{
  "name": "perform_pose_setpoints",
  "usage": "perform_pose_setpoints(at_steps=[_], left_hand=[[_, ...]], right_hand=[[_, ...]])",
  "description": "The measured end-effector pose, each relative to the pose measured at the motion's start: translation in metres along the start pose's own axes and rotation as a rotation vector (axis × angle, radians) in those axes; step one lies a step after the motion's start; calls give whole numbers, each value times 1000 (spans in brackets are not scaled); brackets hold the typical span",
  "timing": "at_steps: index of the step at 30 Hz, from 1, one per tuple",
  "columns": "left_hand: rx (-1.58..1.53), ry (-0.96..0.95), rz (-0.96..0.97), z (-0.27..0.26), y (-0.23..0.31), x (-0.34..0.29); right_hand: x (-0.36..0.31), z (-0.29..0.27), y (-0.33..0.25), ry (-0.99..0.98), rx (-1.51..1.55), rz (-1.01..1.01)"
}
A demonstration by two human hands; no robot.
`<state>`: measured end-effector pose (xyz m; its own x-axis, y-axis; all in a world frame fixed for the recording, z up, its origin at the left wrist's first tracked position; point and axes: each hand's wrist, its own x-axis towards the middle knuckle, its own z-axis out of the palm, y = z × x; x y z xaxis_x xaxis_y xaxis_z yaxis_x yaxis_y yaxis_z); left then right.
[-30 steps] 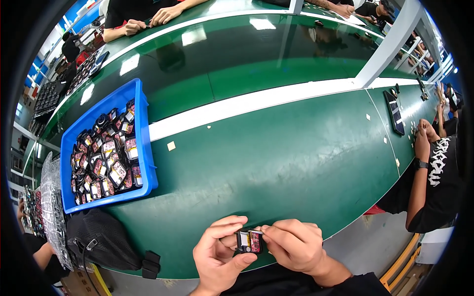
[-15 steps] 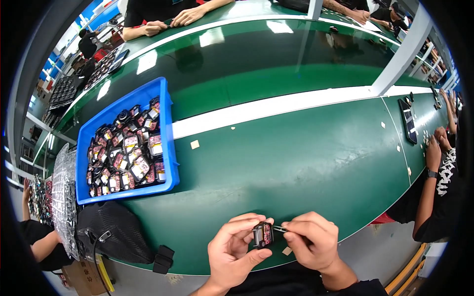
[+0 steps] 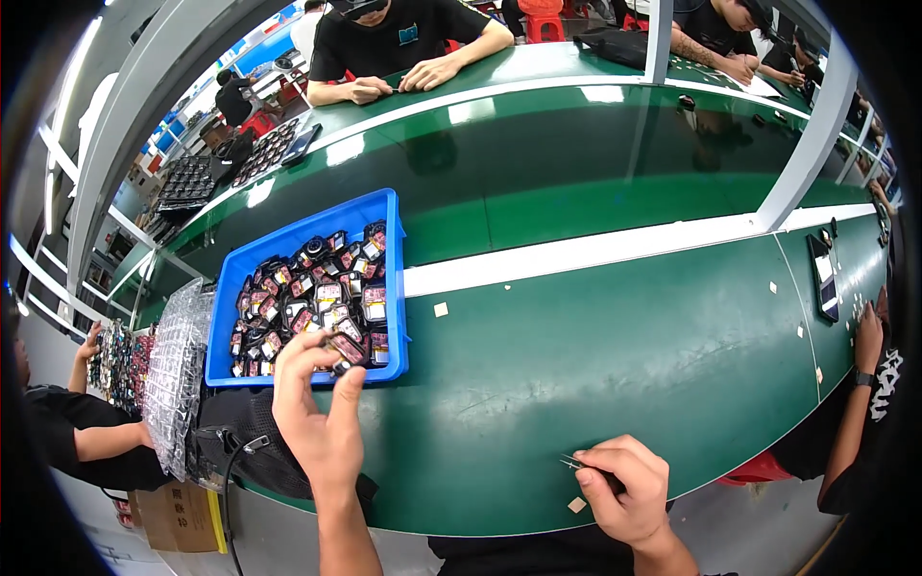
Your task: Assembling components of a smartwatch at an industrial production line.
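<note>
Over the near edge of the blue bin (image 3: 402, 288), my left hand (image 3: 319, 413) pinches a small black electronic device (image 3: 348, 348) with a pinkish face between thumb and fingers. Beneath it, many similar black devices (image 3: 300, 288) with pink, white and yellow parts fill the bin in a loose heap. My right hand (image 3: 624, 490) is low at the table's front edge. Its fingers close on a thin pair of metal tweezers (image 3: 570, 463), whose tips point left. A small beige square (image 3: 576, 505) lies on the green tabletop beside that hand.
A black mesh bag (image 3: 252, 437) and a stack of clear plastic trays (image 3: 175, 384) sit left of the bin. More beige bits (image 3: 441, 309) dot the table. A grey post (image 3: 812, 134) rises at the right. Co-workers sit across the table and at both sides.
My left hand has carried the device away from the tweezers, up and left to the bin. The right hand stays near the front edge with the tweezers. The head view has shifted.
</note>
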<state>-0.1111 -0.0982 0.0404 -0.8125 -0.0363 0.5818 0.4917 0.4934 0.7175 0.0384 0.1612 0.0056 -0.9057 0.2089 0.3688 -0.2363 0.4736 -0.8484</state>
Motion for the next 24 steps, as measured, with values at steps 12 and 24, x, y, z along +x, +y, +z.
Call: perform_pose_setpoints(at_steps=[12, 24], left_hand=[[406, -380, 90, 6, 20, 12], [591, -341, -56, 6, -28, 50]], right_hand=[[1, -3, 0, -7, -7, -3], [-1, -2, -2, -42, -14, -6]])
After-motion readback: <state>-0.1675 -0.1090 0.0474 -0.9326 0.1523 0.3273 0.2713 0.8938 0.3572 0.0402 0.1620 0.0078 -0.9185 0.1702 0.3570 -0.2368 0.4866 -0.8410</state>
